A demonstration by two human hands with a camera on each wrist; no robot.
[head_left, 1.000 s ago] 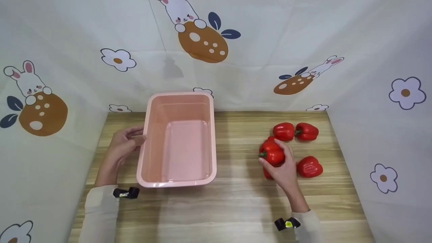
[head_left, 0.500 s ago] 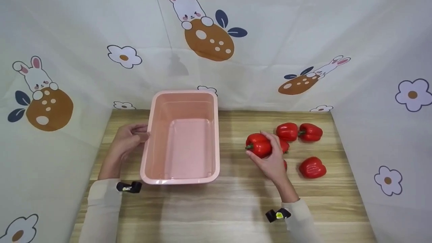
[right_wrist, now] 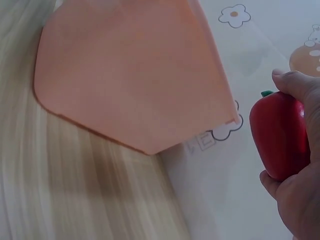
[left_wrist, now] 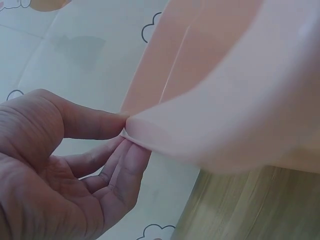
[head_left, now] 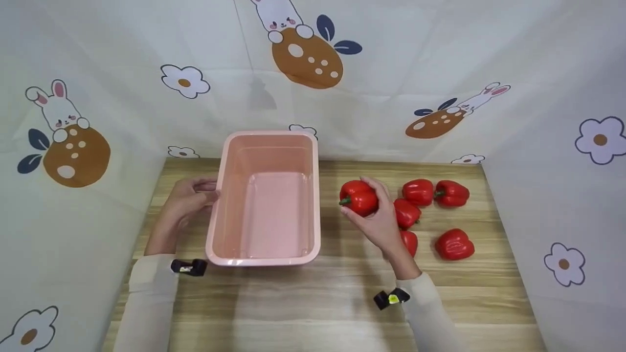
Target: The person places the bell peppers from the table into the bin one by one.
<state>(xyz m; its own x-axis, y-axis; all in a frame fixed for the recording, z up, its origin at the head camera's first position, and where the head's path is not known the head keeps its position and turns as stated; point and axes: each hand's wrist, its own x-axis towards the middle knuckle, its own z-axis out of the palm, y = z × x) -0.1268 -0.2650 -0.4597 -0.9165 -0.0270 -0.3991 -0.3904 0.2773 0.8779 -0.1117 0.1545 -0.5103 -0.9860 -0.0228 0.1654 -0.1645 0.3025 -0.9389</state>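
A pink plastic basin (head_left: 276, 210) with nothing inside stands left of centre in the head view. My left hand (head_left: 188, 200) pinches its left rim; in the left wrist view the thumb lies on top of the rim (left_wrist: 165, 137) and the fingers are beneath. My right hand (head_left: 379, 222) grips a red bell pepper (head_left: 361, 196) with a green stem, held above the table to the right of the basin. The right wrist view shows this pepper (right_wrist: 280, 135) between thumb and fingers, apart from the basin's outer wall (right_wrist: 135, 70).
Several more red bell peppers lie on the right of the wood-grain table (head_left: 303, 313), among them one pepper (head_left: 455, 244) by itself and one pepper (head_left: 407, 213) close behind my right hand. A printed cloth (head_left: 381, 58) walls the table at the back and sides.
My right hand has carried the bell pepper left, away from the other peppers and towards the basin. The left hand keeps its hold on the rim. The head view has shifted slightly.
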